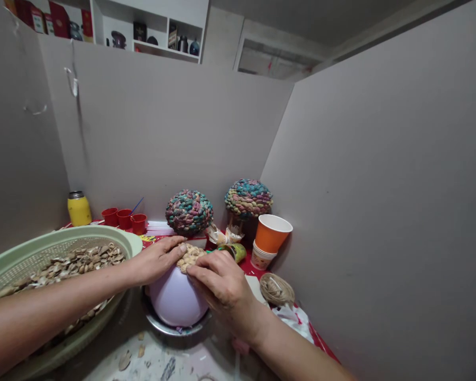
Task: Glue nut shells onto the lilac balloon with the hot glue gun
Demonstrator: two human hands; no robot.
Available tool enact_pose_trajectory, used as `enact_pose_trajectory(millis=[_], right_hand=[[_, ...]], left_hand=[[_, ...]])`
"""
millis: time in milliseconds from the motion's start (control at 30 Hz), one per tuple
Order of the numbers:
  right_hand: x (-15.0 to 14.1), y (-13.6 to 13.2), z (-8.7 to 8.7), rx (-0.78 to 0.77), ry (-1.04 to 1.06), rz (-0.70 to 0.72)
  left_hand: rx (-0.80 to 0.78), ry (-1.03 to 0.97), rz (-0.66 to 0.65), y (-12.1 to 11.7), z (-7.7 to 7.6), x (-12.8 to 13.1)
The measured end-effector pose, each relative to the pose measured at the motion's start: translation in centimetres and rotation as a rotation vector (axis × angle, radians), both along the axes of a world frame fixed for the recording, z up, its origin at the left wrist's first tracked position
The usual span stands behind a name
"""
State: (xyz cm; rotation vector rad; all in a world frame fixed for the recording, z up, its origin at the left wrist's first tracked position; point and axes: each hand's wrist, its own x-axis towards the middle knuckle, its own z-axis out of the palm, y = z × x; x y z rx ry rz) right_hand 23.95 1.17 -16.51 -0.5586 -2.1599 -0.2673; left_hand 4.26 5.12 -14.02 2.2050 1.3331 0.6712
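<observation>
Your left hand [156, 259] lies almost flat, fingers stretched out together and closed round nothing, its fingertips resting on the edge of the tan patch of shell-like pieces [190, 257]. Your right hand [228, 283] is curled, with thumb and fingertips drawn near each other at the patch's other edge; you can't tell from here whether a piece is pinched between them. The patch caps the top of the pale purple balloon [178, 299], which sits in a round metal bowl [170, 329] straight in front of you, between your two forearms.

To your left, and partly behind your left forearm, is a pale green basket [137, 244] with a heap of brown shells [91, 259] in it. A few loose flakes [124, 361] lie on the stained tabletop [198, 360] nearer you. Beyond your hands stand two multicoloured domes, the left one [189, 211] lower than the right one [248, 198]. An orange cup [270, 235] is set in a stack of paper cups [262, 257] on the right, with a coil of twine [277, 289] just on your side of it. Three red cups [125, 219] and a yellow bottle [79, 210] stand at the far left.
</observation>
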Motion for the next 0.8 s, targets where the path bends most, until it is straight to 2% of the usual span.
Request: enact_pose_trajectory(millis=[333, 533, 800], right_hand=[[0.04, -0.54, 0.81, -0.006, -0.045, -0.024], [-0.12, -0.74, 0.75, -0.036, -0.074, -0.035], [-0.25, -0.42, 0.75, -0.043, -0.082, -0.021]], left_hand=[[0.006, -0.008, 0.006, -0.35, 0.25, -0.01], [0.010, -0.015, 0.009, -0.05, -0.22, -0.05], [0.002, -0.005, 0.000, -0.12, -0.06, 0.04]])
